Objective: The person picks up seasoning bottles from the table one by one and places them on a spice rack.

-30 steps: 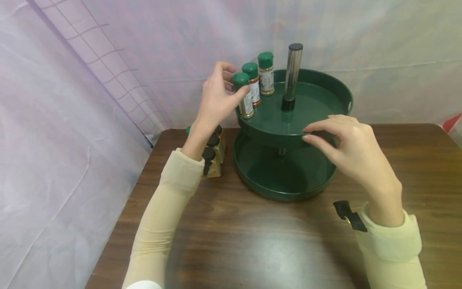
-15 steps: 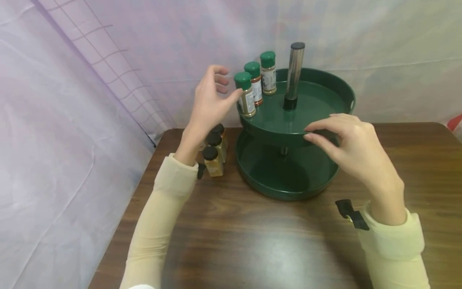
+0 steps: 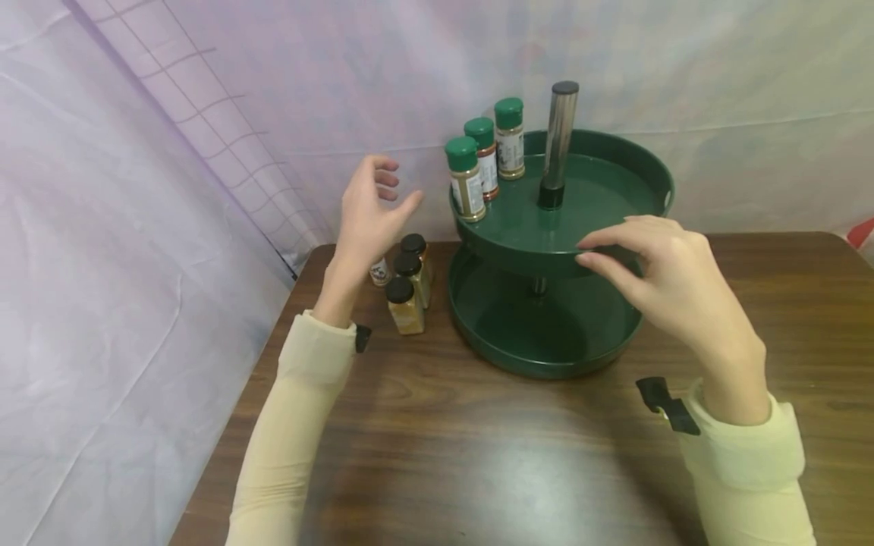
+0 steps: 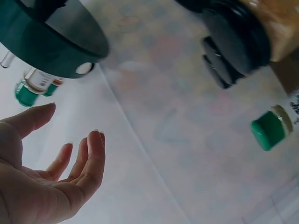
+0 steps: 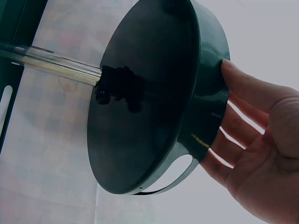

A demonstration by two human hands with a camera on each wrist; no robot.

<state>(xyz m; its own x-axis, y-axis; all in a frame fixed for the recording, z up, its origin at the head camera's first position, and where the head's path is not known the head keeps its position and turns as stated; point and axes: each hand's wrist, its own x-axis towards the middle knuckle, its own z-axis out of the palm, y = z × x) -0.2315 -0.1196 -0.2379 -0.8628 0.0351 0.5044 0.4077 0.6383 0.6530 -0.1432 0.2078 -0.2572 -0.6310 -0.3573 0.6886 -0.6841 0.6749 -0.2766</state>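
Note:
My left hand is in the air left of the green two-tier tray, thumb apart from its bent fingers, holding nothing. The nearest spice jar stands upright at the upper tier's left edge, a short gap from my thumb. Behind it are another spice jar with red contents and a third, all green-capped. With thumb and fingers, my right hand pinches the upper tier's front rim. In the right wrist view the thumb presses the outer wall, and the other fingertips are hidden behind it.
Below my left hand, black-capped jars stand in a row on the wooden table. A green-capped jar is beside them, partly hidden by my wrist in the head view. A metal pole rises through the tray; fabric hangs behind.
My left hand has let go of the nearest green-capped spice jar and drawn back left and down. The jar stays standing on the upper tier. My right hand keeps its hold on the rim.

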